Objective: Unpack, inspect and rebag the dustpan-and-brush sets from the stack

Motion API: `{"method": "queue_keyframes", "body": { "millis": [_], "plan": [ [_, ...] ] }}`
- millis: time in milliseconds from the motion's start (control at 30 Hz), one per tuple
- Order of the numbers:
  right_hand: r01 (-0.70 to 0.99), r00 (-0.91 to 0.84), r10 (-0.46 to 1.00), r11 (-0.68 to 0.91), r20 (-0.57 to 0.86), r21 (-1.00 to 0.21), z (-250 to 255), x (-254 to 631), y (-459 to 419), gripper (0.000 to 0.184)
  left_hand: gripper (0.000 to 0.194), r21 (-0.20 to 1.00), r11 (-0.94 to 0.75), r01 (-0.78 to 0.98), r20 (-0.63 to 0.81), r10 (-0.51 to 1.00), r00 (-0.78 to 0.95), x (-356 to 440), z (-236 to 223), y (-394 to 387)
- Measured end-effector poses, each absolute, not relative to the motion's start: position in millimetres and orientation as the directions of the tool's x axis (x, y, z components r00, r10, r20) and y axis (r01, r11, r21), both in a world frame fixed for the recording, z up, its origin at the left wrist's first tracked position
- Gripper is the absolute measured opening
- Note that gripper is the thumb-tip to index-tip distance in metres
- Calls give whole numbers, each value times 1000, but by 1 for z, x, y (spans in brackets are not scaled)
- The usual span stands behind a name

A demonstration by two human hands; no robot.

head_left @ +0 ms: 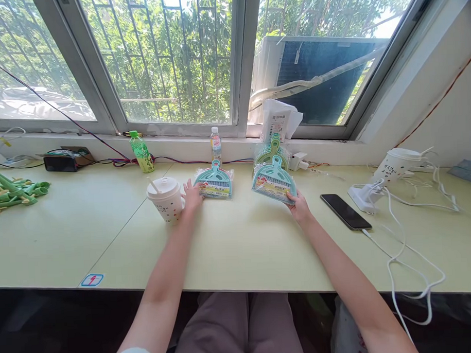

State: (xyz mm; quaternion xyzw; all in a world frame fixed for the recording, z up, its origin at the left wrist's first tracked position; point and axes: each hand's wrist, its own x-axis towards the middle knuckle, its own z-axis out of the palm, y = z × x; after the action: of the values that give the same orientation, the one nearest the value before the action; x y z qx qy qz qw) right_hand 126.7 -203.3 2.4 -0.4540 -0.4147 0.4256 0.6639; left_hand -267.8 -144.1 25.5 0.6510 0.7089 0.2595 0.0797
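Teal packaged dustpan [274, 183] gripped at near edge by right hand [299, 206], handle pointing away; left hand [191, 195] open, touching second dustpan pack [214, 182].

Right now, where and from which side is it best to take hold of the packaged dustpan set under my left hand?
Probably at the handle of the dustpan set, from the window side: it points away, narrow and free, while the left hand touches only the wide edge.
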Motion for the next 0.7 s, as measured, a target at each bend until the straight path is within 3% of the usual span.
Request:
{"method": "queue_keyframes", "body": {
  "millis": [200, 400, 533, 700],
  "plan": [
    [-199, 180, 979, 135, 99, -971, 7, 107, -213, 37, 12, 593, -32, 804, 318, 927, -197, -269, 25, -143],
    [-157, 160, 982, 129, 104, -979, 8, 78, -217, 46, 22, 798, 16, 603, 217, 925, -312, -266, 23, -144],
    [-116, 176, 971, 185, 163, -976, 4, 57, -216, 50, 20, 808, -41, 587, 296, 890, -346, -258, 15, -141],
    [24, 59, 976, 209, 211, -978, -6, 19, -213, 54, 16, 803, 1, 595, 277, 884, -376, -254, 9, -136]
  ]
}}
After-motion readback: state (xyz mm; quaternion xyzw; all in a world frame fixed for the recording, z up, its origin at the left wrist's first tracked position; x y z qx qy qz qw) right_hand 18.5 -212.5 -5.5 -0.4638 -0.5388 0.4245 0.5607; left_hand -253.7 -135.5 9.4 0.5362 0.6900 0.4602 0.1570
